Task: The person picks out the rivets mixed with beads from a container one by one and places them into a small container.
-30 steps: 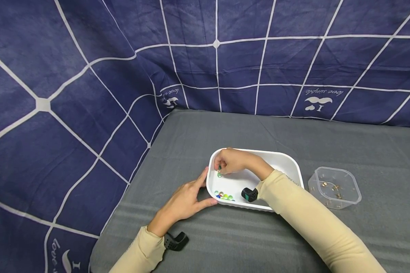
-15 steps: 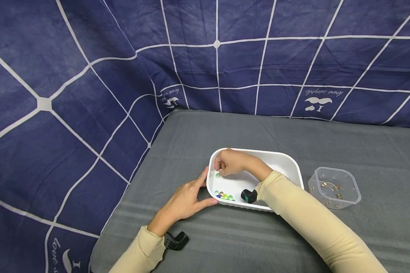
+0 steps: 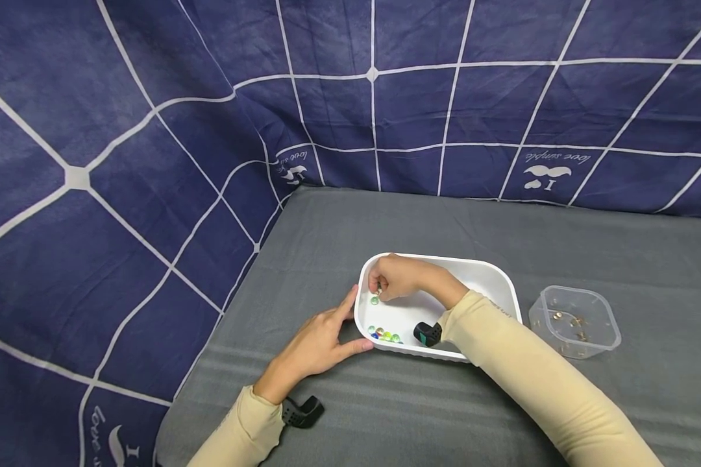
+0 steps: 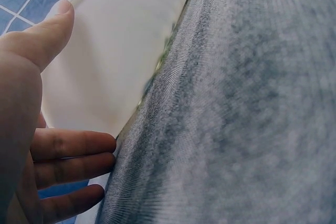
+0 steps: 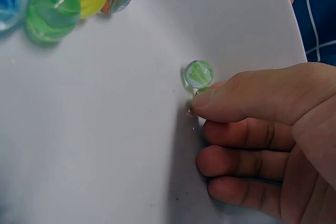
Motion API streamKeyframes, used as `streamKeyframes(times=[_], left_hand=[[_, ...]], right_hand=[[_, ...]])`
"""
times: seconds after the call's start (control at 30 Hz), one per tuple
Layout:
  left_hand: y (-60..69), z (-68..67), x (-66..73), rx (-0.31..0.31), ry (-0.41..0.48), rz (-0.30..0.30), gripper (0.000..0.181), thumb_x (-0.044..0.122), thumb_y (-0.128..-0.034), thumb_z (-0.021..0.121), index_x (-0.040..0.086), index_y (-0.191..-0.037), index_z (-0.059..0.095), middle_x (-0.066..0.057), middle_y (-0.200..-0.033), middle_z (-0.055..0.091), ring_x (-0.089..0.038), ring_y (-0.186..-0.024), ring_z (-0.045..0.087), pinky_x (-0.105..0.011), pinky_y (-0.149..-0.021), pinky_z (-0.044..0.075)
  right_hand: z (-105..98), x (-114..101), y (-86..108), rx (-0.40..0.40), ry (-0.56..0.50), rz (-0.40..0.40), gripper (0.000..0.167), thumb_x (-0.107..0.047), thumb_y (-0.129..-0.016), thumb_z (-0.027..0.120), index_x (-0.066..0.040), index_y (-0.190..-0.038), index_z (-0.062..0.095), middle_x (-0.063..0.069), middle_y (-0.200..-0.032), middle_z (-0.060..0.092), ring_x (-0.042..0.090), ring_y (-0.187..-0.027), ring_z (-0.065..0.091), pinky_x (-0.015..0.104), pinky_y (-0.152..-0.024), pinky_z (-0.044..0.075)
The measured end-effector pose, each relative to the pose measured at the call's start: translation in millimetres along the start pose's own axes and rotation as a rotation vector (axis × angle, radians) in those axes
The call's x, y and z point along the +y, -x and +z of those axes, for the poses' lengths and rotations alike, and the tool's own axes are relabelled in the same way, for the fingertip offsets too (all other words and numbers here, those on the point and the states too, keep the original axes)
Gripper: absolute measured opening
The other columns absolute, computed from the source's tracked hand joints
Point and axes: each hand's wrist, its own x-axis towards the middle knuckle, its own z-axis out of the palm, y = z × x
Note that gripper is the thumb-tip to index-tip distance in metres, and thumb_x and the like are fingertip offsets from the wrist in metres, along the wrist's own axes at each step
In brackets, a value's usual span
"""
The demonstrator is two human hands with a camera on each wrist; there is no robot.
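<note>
A white tray (image 3: 432, 351) contains several glass marbles (image 3: 387, 336) gathered in its near left corner. My left hand (image 3: 318, 344) rests against the tray's left end outside, thumb by the front rim; its fingers look straight in the left wrist view. Inside the far left part, my right hand (image 3: 398, 275) pinches a small shiny thing between thumb and index finger, mostly hidden by the thumb. Right beside the thumb tip is a clear marble (image 5: 198, 74) with a green swirl. Below the thumb tip a small gold-coloured bit (image 5: 190, 113) shows. The other right fingers are curled.
Right of the tray stands a clear plastic box (image 3: 600, 311) with several small gold-coloured pieces (image 3: 577, 322) in it. Both lie on a grey cloth surface (image 3: 409, 402). A blue curtain (image 3: 420, 110) with white lines hangs behind and at the left.
My right fingers have shifted only slightly near the green-swirl marble, and the shiny pieces at the fingertips have turned a little. My left hand keeps its place at the tray.
</note>
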Motion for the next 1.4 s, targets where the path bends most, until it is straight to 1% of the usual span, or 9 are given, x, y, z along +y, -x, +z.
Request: streamKeyframes(times=[0.2, 0.33, 0.53, 0.8, 1.07, 1.3, 1.4], left_hand=[[-1.7, -1.3, -0.3, 0.005, 0.000, -0.001, 0.097, 0.044, -0.0875, 0.073, -0.001, -0.156, 0.021, -0.006, -0.122, 0.069, -0.025, -0.114, 0.063, -0.044, -0.095, 0.049], [-1.3, -0.9, 0.6, 0.005, -0.003, -0.003, 0.097, 0.045, -0.0872, 0.074, -0.001, -0.155, 0.022, -0.007, -0.121, 0.069, -0.026, -0.113, 0.063, -0.045, -0.094, 0.050], [-0.2, 0.4, 1.7, 0.005, -0.004, -0.006, 0.097, 0.045, -0.0877, 0.073, -0.001, -0.156, 0.022, -0.006, -0.121, 0.069, -0.026, -0.113, 0.063, -0.045, -0.094, 0.050], [-1.3, 0.6, 1.3, -0.018, 0.020, -0.014, 0.097, 0.044, -0.0884, 0.073, -0.001, -0.156, 0.020, -0.007, -0.125, 0.067, -0.026, -0.117, 0.061, -0.044, -0.097, 0.048], [-0.8, -0.5, 1.9, -0.006, 0.016, -0.004, 0.096, 0.042, -0.0886, 0.073, -0.003, -0.155, 0.020, -0.007, -0.123, 0.068, -0.027, -0.116, 0.061, -0.045, -0.096, 0.049], [-0.1, -0.1, 1.9, -0.011, 0.019, -0.021, 0.096, 0.043, -0.0884, 0.073, -0.001, -0.156, 0.021, -0.005, -0.123, 0.068, -0.026, -0.117, 0.061, -0.044, -0.096, 0.048], [-0.3, -0.4, 1.9, -0.008, 0.007, -0.018, 0.096, 0.043, -0.0888, 0.073, -0.001, -0.156, 0.021, -0.005, -0.122, 0.069, -0.026, -0.115, 0.062, -0.045, -0.095, 0.049]], right_hand=[[-4.9, -1.4, 2.0, -0.016, -0.011, -0.005, 0.013, 0.000, -0.081, 0.072, -0.010, -0.089, 0.071, -0.006, -0.063, 0.055, 0.005, -0.058, 0.048, 0.020, -0.055, 0.040], [-5.6, -1.4, 3.2, -0.035, -0.014, 0.003, 0.012, -0.001, -0.081, 0.073, -0.011, -0.088, 0.071, -0.006, -0.063, 0.055, 0.006, -0.059, 0.048, 0.021, -0.056, 0.040], [-8.3, 0.1, 7.5, -0.041, -0.011, -0.001, 0.011, -0.004, -0.081, 0.073, -0.013, -0.088, 0.071, -0.007, -0.063, 0.055, 0.005, -0.058, 0.048, 0.021, -0.057, 0.040], [-19.8, 2.3, 16.2, -0.014, -0.059, -0.014, 0.009, -0.004, -0.083, 0.072, -0.011, -0.090, 0.071, -0.008, -0.056, 0.052, 0.005, -0.051, 0.044, 0.022, -0.052, 0.035], [-22.8, 1.9, 19.1, -0.012, -0.082, -0.004, 0.011, -0.003, -0.083, 0.071, -0.009, -0.093, 0.071, -0.008, -0.058, 0.056, 0.005, -0.053, 0.048, 0.022, -0.054, 0.038], [-26.0, -0.6, 24.9, 0.012, -0.098, -0.010, 0.011, -0.004, -0.083, 0.072, -0.007, -0.094, 0.071, -0.008, -0.058, 0.056, 0.006, -0.053, 0.049, 0.024, -0.055, 0.039], [-27.6, -1.0, 27.3, 0.023, -0.097, -0.015, 0.011, -0.005, -0.083, 0.072, -0.008, -0.093, 0.071, -0.008, -0.057, 0.055, 0.006, -0.053, 0.049, 0.024, -0.055, 0.039]])
